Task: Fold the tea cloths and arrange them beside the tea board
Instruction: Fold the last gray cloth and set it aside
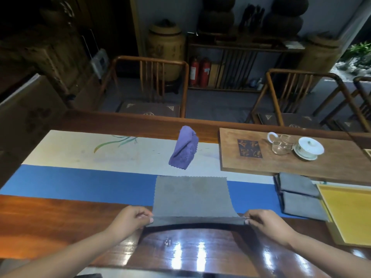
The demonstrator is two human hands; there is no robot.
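Observation:
A grey tea cloth (191,197) lies flat on the blue runner in front of me, its near edge lifted off the table. My left hand (131,218) pinches the near left corner and my right hand (265,221) pinches the near right corner. A purple cloth (183,151) sits crumpled on the cream mat behind it. Two folded grey cloths (299,196) lie side by side to the right, just in front of the wooden tea board (251,163).
The tea board carries a glass pitcher (281,144) and a white lidded cup (309,148). A yellow tray (349,213) sits at the right edge. Wooden chairs (152,85) stand beyond the table's far edge.

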